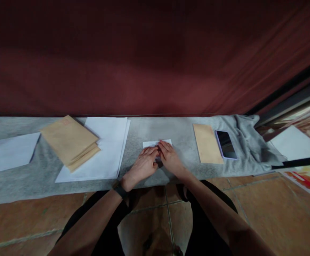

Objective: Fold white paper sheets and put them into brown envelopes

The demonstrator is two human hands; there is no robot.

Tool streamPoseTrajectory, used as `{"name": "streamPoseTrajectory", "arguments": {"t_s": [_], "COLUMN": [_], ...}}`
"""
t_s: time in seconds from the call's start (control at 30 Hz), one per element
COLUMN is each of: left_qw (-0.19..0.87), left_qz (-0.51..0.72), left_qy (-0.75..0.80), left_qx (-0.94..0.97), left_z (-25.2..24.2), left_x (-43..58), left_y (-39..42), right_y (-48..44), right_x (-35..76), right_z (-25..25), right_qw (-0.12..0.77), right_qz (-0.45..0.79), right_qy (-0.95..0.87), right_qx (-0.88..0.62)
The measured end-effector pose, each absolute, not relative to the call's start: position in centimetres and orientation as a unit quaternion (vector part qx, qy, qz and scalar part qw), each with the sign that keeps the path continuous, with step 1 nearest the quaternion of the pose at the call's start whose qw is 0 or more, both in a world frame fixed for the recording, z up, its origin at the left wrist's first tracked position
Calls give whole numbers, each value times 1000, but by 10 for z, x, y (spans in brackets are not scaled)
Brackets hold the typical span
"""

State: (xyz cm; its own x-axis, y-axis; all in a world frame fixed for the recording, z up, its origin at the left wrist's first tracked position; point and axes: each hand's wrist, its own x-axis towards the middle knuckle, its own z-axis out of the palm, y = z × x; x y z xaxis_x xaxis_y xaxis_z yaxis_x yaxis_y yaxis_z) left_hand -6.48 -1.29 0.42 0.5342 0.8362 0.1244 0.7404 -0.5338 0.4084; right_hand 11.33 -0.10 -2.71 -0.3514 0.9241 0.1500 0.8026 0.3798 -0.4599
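The left hand [145, 162] and right hand [170, 159] meet on 1 small white paper [149, 143], mid-tabletop [141, 128]; whether either grip pinches it, I cannot tell. Left, brown envelopes [68, 140] overlap white sheets [109, 149]; right, 1 envelope [208, 144] lies beside a phone [226, 144].

Dark red backdrop [144, 78], long grey cloth-covered surface [162, 127], brown tiled floor [264, 202], dim, uneven light

Grey cloth [176, 127] with white sheets [107, 153], brown envelopes [207, 144], a small white paper [148, 144] and a phone [226, 144].
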Motion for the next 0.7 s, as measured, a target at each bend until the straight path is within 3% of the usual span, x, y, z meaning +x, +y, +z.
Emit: {"name": "streamPoseTrajectory", "arguments": {"t_s": [0.17,0.7], "left_qw": [136,66], "left_qz": [220,141], "left_qy": [532,576], "left_qx": [806,803], "left_z": [-17,-28], "left_x": [-50,-57], "left_y": [-24,-19], "right_y": [-11,-14], "right_x": [112,118], "right_z": [-29,-34], "right_qw": [144,154], "right_qz": [116,78], "right_qy": [-831,-800], "right_qx": [-524,-575]}}
